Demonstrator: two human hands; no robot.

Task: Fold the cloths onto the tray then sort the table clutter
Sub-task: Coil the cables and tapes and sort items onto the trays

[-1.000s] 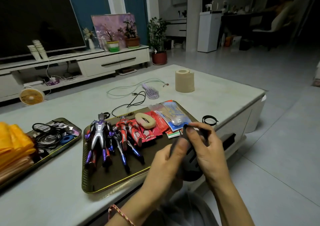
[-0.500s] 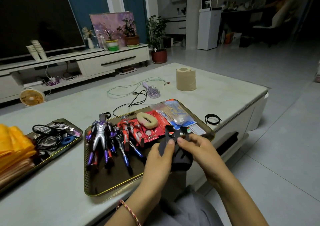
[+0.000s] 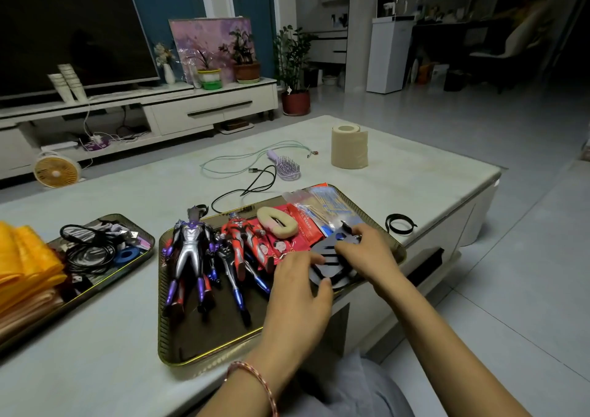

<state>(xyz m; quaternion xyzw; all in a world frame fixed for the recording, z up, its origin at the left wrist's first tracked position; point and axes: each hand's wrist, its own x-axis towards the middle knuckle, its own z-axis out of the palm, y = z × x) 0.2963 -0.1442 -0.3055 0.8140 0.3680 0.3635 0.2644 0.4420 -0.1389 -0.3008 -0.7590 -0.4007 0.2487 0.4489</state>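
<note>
A dark slotted plastic piece (image 3: 330,258) lies low over the right part of the gold-rimmed tray (image 3: 166,327). My left hand (image 3: 297,292) holds its near edge between thumb and fingers. At its far end my right hand (image 3: 367,252) pinches the piece. On the tray lie a purple-silver figure (image 3: 188,254), a red figure (image 3: 242,244), a cream ring (image 3: 276,225), red packets (image 3: 301,222) and a clear bag of sticks (image 3: 322,203). Folded orange cloths (image 3: 25,263) sit on another tray at the left edge.
A smaller tray (image 3: 145,236) holds black cables and a blue ring. On the table lie a black band (image 3: 399,223), a black cable (image 3: 252,187), a green cable (image 3: 242,158), a purple hairbrush (image 3: 285,166) and a beige roll (image 3: 349,147). The table's right edge is close.
Both hands have carried the dark piece forward and down, from in front of the table edge to over the tray's right part, and turned it flatter.
</note>
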